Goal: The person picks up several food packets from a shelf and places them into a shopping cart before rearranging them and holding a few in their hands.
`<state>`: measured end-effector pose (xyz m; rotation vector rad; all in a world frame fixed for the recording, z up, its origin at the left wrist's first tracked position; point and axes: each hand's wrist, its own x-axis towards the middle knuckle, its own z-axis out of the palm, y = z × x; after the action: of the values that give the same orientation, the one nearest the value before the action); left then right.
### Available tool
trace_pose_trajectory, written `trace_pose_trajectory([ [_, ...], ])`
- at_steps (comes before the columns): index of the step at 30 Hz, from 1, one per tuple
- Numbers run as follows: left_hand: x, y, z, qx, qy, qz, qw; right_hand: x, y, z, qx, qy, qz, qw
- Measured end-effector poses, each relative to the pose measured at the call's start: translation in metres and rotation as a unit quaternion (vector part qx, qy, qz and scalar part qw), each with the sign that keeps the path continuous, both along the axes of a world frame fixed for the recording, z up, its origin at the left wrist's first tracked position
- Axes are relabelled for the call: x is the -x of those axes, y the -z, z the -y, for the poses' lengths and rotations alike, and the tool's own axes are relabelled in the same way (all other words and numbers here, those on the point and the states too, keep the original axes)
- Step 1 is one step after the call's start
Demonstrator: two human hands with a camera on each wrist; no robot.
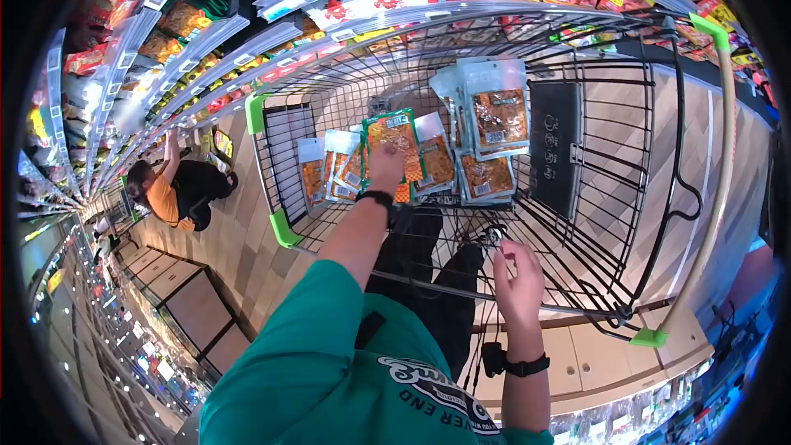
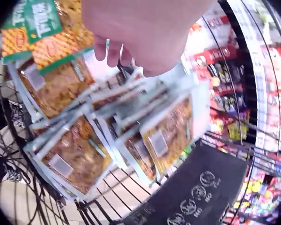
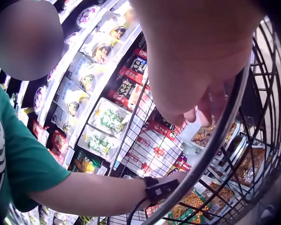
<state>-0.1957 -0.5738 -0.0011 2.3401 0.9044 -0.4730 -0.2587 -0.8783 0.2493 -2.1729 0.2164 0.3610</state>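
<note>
My left hand [image 1: 386, 169] is low inside the wire shopping cart [image 1: 589, 280], over a green-edged food packet [image 1: 375, 132]. In the left wrist view its fingers [image 2: 113, 55] curve down beside the green packets [image 2: 51, 47]; I cannot tell whether it grips one. Clear packets of orange-brown food [image 2: 77, 154] lie overlapping below it, several on each side. My right hand [image 1: 519, 280] is at the cart's near side, thumb and fingers loosely bent and holding nothing. The cart's dark rim [image 3: 208, 157] passes in front of its fingertips in the right wrist view.
Stocked shelves [image 1: 354, 21] run along the cart's far side. A black panel [image 1: 554, 148] stands inside the cart near its long handle [image 1: 721, 173]. A person in an orange top [image 1: 165, 202] crouches in the aisle at left. Wooden cabinets [image 1: 589, 358] stand behind me at right.
</note>
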Motion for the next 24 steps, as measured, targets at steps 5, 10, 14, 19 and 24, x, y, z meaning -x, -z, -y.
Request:
trace_pose_trajectory([
  [5, 0.03, -0.037, -0.06, 0.004, -0.144, -0.062, 0.988, -0.004, -0.013, 0.011, -0.008, -0.027, 0.025, 0.999],
  [10, 0.018, 0.003, -0.053, -0.069, -0.034, -0.066, 0.995, -0.027, -0.078, 0.129, 0.253, 0.077, 0.203, 0.943],
  [14, -0.011, -0.006, -0.022, -0.018, -0.142, -0.105, 0.984, -0.082, -0.114, 0.206, 0.36, 0.198, 0.217, 0.885],
  [19, -0.025, -0.012, -0.013, -0.067, -0.098, -0.103, 0.988, -0.093, -0.069, 0.222, 0.543, 0.152, 0.074, 0.823],
  [24, -0.02, 0.0, -0.007, 0.019, -0.172, -0.115, 0.978, -0.098, -0.075, 0.205, 0.446, 0.225, 0.066, 0.864],
])
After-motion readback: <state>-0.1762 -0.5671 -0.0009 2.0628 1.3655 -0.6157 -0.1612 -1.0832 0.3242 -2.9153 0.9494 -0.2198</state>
